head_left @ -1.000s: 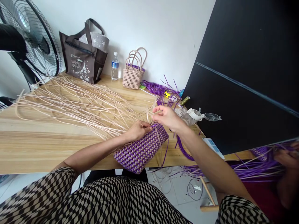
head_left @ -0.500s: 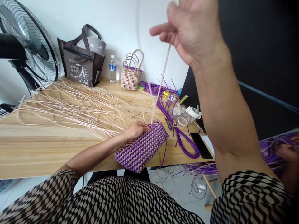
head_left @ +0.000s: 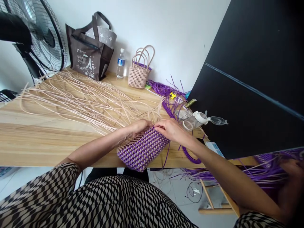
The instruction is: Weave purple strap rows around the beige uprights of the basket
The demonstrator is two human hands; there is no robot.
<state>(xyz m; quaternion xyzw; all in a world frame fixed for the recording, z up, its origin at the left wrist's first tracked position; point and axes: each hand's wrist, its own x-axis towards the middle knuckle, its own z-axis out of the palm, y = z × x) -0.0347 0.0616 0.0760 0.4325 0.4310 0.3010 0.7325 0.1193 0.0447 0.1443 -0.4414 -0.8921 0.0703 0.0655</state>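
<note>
A purple and beige woven basket lies tilted at the table's front edge. My left hand grips its upper rim, with fingertips partly hidden among the beige strands. Close beside it, my right hand pinches at the same rim with thumb and fingers together; what lies between them is too small to make out. Long beige strands fan out from the rim across the table to the left. A purple strand hangs from the basket's right side.
Along the wall stand a dark tote bag, a water bottle and a small beige basket. Purple strands and a clear jug lie right. A fan stands left; another person's hand shows far right.
My right hand has come down from high above the table to the basket's rim. My left hand remains at the rim. The view has shifted a little.
</note>
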